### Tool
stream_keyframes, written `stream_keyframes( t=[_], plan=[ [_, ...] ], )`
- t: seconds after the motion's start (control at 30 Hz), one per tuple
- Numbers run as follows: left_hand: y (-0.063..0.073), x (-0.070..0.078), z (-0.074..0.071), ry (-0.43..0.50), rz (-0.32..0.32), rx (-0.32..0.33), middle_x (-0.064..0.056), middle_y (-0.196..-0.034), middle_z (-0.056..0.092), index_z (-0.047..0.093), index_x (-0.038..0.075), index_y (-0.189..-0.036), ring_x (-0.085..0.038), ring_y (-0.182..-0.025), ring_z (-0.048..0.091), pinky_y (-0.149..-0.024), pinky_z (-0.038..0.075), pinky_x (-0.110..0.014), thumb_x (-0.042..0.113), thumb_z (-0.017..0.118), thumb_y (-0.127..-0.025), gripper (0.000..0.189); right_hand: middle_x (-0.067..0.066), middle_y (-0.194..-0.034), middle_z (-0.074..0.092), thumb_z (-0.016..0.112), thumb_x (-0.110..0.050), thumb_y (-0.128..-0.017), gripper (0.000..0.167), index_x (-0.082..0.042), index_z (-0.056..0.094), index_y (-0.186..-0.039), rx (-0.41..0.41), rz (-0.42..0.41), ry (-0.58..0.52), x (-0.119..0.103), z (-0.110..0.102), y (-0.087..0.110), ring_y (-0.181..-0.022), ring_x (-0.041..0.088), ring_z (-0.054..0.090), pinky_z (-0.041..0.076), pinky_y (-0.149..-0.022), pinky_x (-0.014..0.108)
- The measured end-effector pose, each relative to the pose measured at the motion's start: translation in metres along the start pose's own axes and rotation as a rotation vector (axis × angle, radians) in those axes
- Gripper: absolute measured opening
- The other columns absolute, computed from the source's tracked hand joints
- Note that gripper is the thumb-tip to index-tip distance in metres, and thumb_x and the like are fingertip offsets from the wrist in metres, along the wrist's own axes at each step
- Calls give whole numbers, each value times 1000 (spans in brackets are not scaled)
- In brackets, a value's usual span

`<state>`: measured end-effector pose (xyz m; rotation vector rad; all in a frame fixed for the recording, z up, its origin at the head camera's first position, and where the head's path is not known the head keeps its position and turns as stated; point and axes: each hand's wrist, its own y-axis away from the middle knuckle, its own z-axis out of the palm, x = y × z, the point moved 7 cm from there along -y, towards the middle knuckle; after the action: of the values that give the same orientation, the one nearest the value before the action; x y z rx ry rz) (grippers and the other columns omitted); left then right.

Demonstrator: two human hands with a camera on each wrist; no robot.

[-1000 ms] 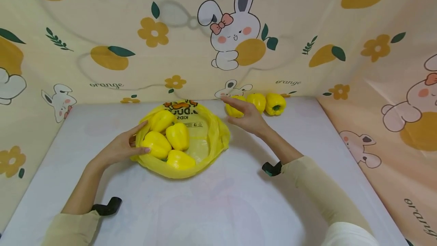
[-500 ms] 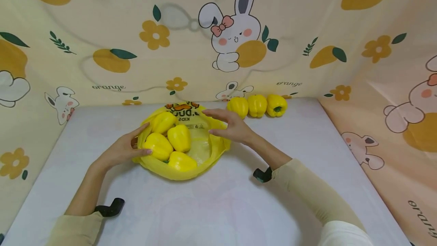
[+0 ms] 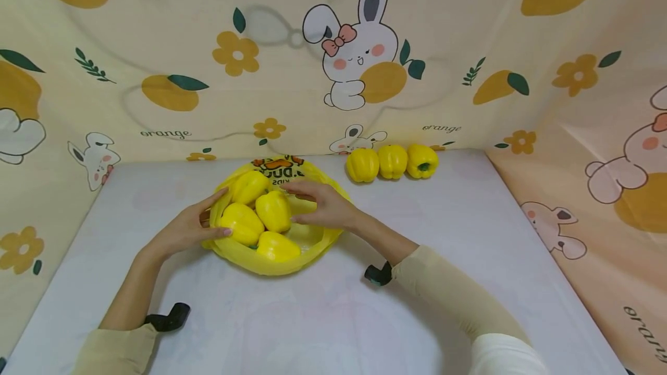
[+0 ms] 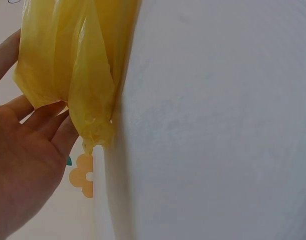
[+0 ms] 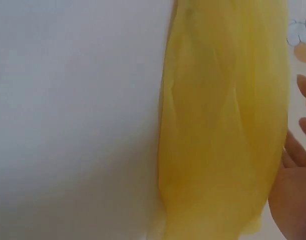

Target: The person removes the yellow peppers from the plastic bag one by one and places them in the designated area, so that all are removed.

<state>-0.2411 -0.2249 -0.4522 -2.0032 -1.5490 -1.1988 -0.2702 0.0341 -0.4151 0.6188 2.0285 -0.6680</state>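
Observation:
A yellow plastic bag (image 3: 323, 239) lies with its mouth open on the white table, several yellow bell peppers (image 3: 273, 211) in its left half. My left hand (image 3: 179, 227) holds the bag's left side, thumb over the rim against a pepper and fingers round the outside. In the left wrist view, those fingers pass behind the hanging plastic (image 4: 93, 75). Over the bag's right side reaches my right hand (image 3: 330, 207), thumb and fingers spread apart, the tips close to the middle pepper. Whether they touch it, I cannot tell. The bag's wall hides part of this hand in the right wrist view.
Three more yellow bell peppers (image 3: 392, 162) stand in a row at the table's back edge, right of the bag. Printed cloth (image 3: 443, 33) with rabbits and flowers rises behind the table (image 3: 292, 323) and along its sides.
My right hand has moved left and toward me, from beside the row of peppers to inside the bag's mouth. My left hand stays at the bag's left side.

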Motion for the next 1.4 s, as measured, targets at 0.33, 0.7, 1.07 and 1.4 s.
stream_keyframes(
  t=[0.33,0.7,1.07,1.4],
  plan=[
    [3,-2,-3,14,-6,9,-28,-160,19,14,20,-161,-50,-141,27,-111,29,-65,43,76,-86,99,4,-151,45,80,-15,-85,72,-9,45,-148,-3,62,246,0,17,-12,-137,17,41,42,-109,32],
    [4,-5,-2,43,2,7,-27,-161,18,15,21,-161,-49,-141,29,-111,29,-64,41,76,-87,97,3,-156,37,82,-28,-83,86,-22,36,-155,-74,180,382,14,23,-17,-141,19,36,33,-115,35],
    [2,-5,-2,44,-8,12,-25,-162,17,16,19,-161,-49,-144,23,-112,25,-66,41,75,-87,97,3,-148,43,86,-30,-79,89,-20,37,-154,12,155,315,11,11,-14,-129,16,45,44,-106,32],
    [3,-3,1,15,-13,13,-25,-161,19,17,20,-161,-49,-142,25,-111,27,-66,45,75,-87,97,-1,-142,45,87,-28,-77,87,-26,40,-151,187,140,228,-1,-34,17,-125,15,48,48,-103,36]
  ],
)
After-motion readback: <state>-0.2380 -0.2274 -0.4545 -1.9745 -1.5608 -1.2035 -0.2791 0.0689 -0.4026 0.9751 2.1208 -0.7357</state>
